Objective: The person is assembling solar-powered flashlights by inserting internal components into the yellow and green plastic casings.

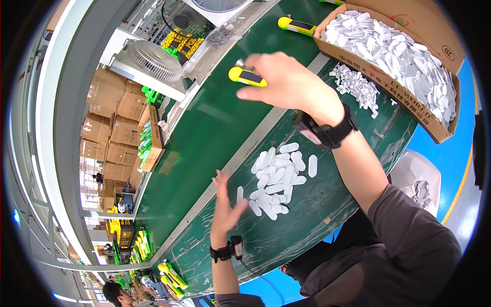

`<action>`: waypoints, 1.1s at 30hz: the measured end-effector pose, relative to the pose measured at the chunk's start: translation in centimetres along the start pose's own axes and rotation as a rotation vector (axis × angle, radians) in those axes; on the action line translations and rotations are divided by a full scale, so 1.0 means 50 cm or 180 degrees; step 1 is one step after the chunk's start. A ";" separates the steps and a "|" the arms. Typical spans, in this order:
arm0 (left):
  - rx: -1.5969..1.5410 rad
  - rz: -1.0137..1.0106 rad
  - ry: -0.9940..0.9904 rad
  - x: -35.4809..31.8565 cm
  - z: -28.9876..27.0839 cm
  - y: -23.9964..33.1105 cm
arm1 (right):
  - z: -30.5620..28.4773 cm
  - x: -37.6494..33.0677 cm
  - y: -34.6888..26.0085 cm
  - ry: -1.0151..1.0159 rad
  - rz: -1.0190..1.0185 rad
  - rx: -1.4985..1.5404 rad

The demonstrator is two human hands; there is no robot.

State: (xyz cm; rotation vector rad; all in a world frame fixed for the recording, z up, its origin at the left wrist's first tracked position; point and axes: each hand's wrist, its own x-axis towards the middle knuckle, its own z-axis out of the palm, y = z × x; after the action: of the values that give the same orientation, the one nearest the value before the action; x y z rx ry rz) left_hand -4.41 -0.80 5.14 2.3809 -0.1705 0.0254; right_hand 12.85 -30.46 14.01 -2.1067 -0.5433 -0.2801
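Note:
My right hand (286, 82) is stretched over the green conveyor belt (204, 120), its thumb and fingers apart on either side of a yellow handheld device (247, 77) with a dark panel. Whether any finger touches the device is hard to see. My left hand (225, 212) hovers at the near edge of the belt with its fingers spread, holding nothing. One oval white plastic piece (240, 194) shows between its thumb and fingers, apparently lying on the table. Beside it is a loose pile of similar white oval pieces (279, 174) on the scratched green worktop (317, 204).
An open cardboard box (409, 102) full of white pieces stands at the far right. Small white parts (355, 84) lie in front of it. Another yellow device (296, 25) rests on the belt. A fan (153, 61) stands across it. A co-worker (117, 294) is at lower left.

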 end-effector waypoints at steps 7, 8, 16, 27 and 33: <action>0.0768 0.0274 -0.0598 -0.003 0.079 0.030 | -0.067 -0.023 -0.028 0.1540 -0.0609 0.1190; 0.0763 0.0268 -0.0598 0.008 0.091 0.037 | -0.070 -0.025 -0.025 0.1530 -0.0596 0.1115; 0.1707 0.1204 -0.1289 0.103 0.131 0.122 | -0.065 -0.036 -0.031 0.1365 -0.0659 0.1099; 0.2084 0.2329 -0.1958 0.141 0.187 0.199 | -0.088 -0.051 -0.032 0.1118 -0.0691 0.0834; 0.2226 0.2044 -0.1979 0.131 0.148 0.191 | -0.084 -0.055 -0.029 0.1095 -0.0746 0.0859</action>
State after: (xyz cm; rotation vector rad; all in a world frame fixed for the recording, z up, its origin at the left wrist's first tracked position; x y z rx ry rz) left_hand 0.63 -13.48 6.72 2.8197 -1.4093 -0.4157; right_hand 9.77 -34.00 16.35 -1.6881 -0.5846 -0.6521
